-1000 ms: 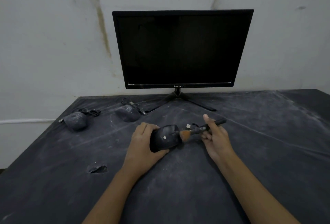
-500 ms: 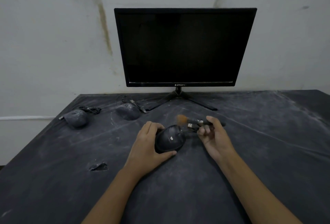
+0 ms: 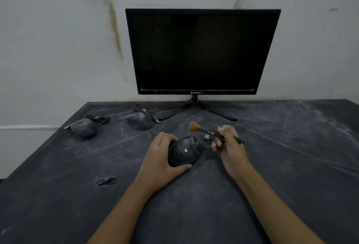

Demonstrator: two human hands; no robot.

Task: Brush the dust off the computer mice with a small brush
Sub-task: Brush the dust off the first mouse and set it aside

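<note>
A black computer mouse (image 3: pixel 184 151) with a small white mark lies on the dusty dark tabletop (image 3: pixel 272 166). My left hand (image 3: pixel 158 158) grips its left side. My right hand (image 3: pixel 230 145) holds a small brush (image 3: pixel 206 130) by its black handle. The orange bristles point up and left, lifted off the mouse's front end. The mouse's cable and USB plug (image 3: pixel 207 137) bunch beside my right fingers. Two dust-coated mice sit farther back: one (image 3: pixel 83 128) at the far left, another (image 3: pixel 139 121) left of centre.
A black monitor (image 3: pixel 202 51) on a splayed stand stands at the back against the stained wall. Coiled cables (image 3: pixel 101 119) lie by the dusty mice. A small tear (image 3: pixel 106 181) marks the table cover at left. The table's left edge drops off.
The brush has lifted from the mouse's front end and swung up and left, bristles now in the air. My left hand keeps its grip on the mouse.
</note>
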